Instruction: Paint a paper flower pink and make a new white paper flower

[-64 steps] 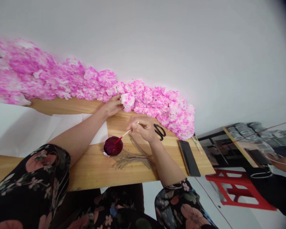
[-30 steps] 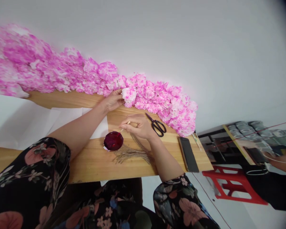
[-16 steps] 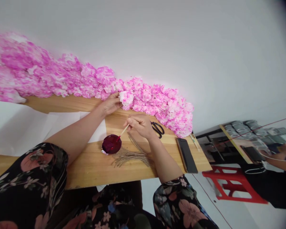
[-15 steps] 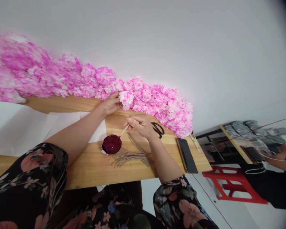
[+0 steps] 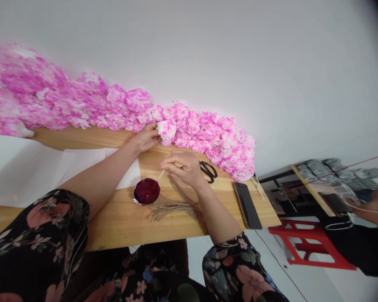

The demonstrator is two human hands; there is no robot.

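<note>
Head view: your left hand (image 5: 146, 138) grips a mostly white flower (image 5: 166, 129); your right hand (image 5: 183, 167) dips a brush (image 5: 159, 176) in dye (image 5: 146, 191); many pink flowers (image 5: 82, 105) sit finished.

- I see a wooden worktop (image 5: 122, 220) against a white wall.
- A long heap of pink paper flowers (image 5: 82, 105) lies along its far edge.
- White paper sheets (image 5: 50, 167) cover its left part.
- A small bowl of red dye (image 5: 146, 191) sits just beside a bundle of twine (image 5: 173, 205).
- Black scissors (image 5: 208, 171) and a dark phone (image 5: 246, 205) lie toward the right end.
</note>
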